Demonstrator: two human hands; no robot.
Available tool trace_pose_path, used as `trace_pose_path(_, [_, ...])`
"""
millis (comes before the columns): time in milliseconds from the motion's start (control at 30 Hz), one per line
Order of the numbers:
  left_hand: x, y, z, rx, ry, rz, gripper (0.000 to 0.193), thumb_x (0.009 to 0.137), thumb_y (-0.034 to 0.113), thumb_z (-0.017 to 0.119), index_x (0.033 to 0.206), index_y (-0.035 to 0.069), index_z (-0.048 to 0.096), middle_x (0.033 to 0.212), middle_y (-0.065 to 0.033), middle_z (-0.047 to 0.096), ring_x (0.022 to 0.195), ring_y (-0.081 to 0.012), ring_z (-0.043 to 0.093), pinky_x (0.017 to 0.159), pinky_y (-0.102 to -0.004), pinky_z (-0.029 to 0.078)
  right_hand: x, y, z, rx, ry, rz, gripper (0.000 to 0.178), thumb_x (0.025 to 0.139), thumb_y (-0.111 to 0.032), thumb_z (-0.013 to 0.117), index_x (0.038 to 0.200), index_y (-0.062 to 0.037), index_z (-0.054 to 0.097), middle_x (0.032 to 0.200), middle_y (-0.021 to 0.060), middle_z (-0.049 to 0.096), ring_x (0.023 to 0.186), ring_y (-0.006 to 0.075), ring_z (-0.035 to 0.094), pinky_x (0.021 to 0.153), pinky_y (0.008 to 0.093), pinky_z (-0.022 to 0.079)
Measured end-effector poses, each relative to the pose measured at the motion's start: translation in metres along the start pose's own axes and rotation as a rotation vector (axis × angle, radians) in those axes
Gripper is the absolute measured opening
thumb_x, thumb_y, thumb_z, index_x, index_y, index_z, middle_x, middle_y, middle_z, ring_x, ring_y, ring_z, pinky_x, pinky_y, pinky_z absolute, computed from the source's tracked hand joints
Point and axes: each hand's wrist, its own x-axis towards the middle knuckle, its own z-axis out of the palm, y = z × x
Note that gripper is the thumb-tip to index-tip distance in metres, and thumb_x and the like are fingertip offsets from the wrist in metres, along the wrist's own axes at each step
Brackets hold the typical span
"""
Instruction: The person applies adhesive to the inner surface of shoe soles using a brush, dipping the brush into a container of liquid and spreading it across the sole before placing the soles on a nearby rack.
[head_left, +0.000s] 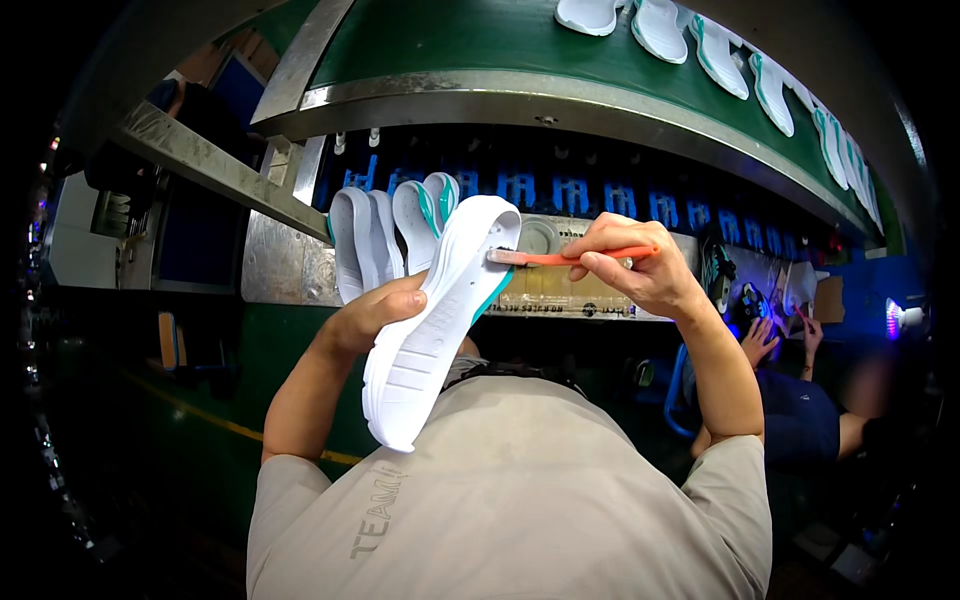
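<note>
A white shoe sole (440, 320) with a teal strip along its right edge is held tilted before my chest, its hollow inner side showing. My left hand (375, 312) grips it from the left, thumb over the rim and the other fingers hidden behind. Between the thumb and fingers of my right hand (635, 262) is an orange-handled brush (585, 258), like a toothbrush. Its pale bristle head touches the inside of the sole near the upper end. Behind the sole, a round pale dish (540, 236) sits on the worktop.
Several white and teal soles (375, 235) stand on the metal worktop (290, 265) at left. More soles (720, 55) lie on the green conveyor (440, 45) beyond its metal rail (540, 105). At right, a co-worker's hands (762, 342) work near a bright lamp (905, 318).
</note>
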Motion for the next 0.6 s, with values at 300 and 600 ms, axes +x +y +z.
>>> trace_pose_path(300, [-0.023,-0.044,-0.006,-0.921,-0.028,-0.111,0.081,0.098,0.056,0.052,0.159,0.004,0.038,0.141,-0.0392,0.053,0.118,-0.0548,0.064,0.094,-0.0551,0.059,-0.033,0.044,0.002,0.502,0.524,0.021,0.025,0.104,-0.012,0.059,0.112,0.006,0.074,0.091,0.0114,0.077,0.091,0.017,0.071,0.092,0.0313,0.053])
trace_pose_path(600, [0.054,0.017,-0.022,-0.868,-0.361,0.107,0.086,0.1,0.064,0.047,0.16,0.003,0.035,0.133,-0.0423,0.055,0.109,-0.0561,0.065,0.079,-0.0561,0.063,-0.114,0.092,0.047,0.73,0.85,0.176,0.029,0.107,-0.016,0.059,0.119,0.0073,0.07,0.096,0.0115,0.074,0.09,0.0163,0.07,0.088,0.0284,0.051])
